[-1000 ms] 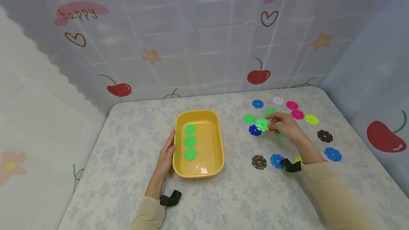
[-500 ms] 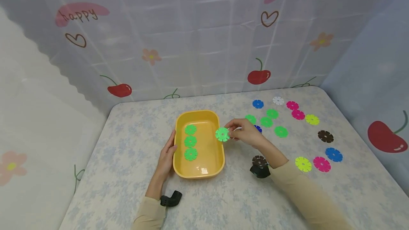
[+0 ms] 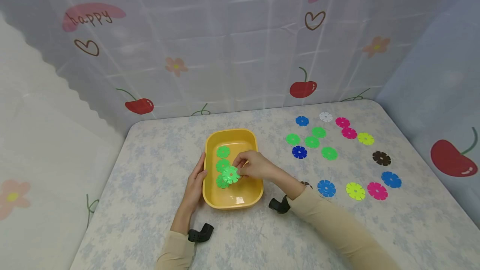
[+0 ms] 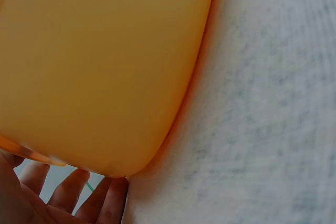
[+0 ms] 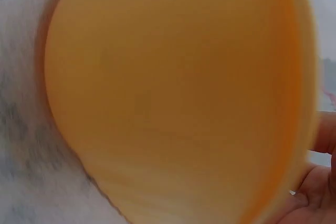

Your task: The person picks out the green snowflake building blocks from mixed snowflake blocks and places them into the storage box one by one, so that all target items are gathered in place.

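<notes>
Notched green plastic disc (image 3: 228, 176) is hanging over the yellow tray (image 3: 246, 188), its edge pinched between the right hand's (image 3: 252, 165) thumb and fingers; whether it is touching the discs beneath, I cannot tell. 3 placed green discs (image 3: 223, 151) are forming a column inside. The left hand (image 3: 194, 182) is grasping the tray's left rim. To the tray's right, 4 loose green discs (image 3: 309, 141) are lying on the tablecloth (image 3: 240, 236), among 12 differently coloured discs (image 3: 349, 134). Filling is apparently nearing midway for green; the remaining colours are sitting wholly outside.
</notes>
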The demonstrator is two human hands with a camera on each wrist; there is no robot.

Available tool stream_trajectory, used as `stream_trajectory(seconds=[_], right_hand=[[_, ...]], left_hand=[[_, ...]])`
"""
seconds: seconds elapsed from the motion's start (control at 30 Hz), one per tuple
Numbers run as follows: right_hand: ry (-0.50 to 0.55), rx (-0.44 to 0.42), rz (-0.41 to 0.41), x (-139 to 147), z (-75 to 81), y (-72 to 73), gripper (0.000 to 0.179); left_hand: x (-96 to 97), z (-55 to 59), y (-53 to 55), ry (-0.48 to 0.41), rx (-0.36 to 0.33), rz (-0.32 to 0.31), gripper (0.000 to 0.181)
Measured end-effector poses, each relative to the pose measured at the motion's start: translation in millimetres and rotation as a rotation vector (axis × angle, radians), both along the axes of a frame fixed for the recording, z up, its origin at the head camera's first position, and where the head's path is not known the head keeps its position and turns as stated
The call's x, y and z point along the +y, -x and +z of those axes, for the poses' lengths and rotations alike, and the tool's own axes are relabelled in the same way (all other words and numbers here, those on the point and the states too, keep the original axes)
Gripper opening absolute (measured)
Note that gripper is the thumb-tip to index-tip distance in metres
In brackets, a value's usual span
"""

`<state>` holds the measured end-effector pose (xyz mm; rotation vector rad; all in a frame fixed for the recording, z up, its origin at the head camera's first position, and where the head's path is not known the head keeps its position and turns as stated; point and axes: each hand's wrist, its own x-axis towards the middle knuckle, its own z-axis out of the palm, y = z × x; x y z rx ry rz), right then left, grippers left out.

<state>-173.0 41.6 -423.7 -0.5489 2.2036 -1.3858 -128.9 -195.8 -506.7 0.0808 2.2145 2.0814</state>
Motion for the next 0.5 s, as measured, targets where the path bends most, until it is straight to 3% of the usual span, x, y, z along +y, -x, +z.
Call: stream_trajectory(seconds=[0.27, 0.5], right_hand=[[-0.134, 0.063, 0.070, -21.1, -15.9, -7.9, 0.008], [-0.186, 0.030, 0.081, -28.8, -25.1, -13.4, 0.008]], left_hand=[[0.6, 0.3, -0.3, -0.001, 0.002, -0.002, 0.051], [-0.7, 0.3, -0.5, 0.010, 0.002, -0.010, 0.050]])
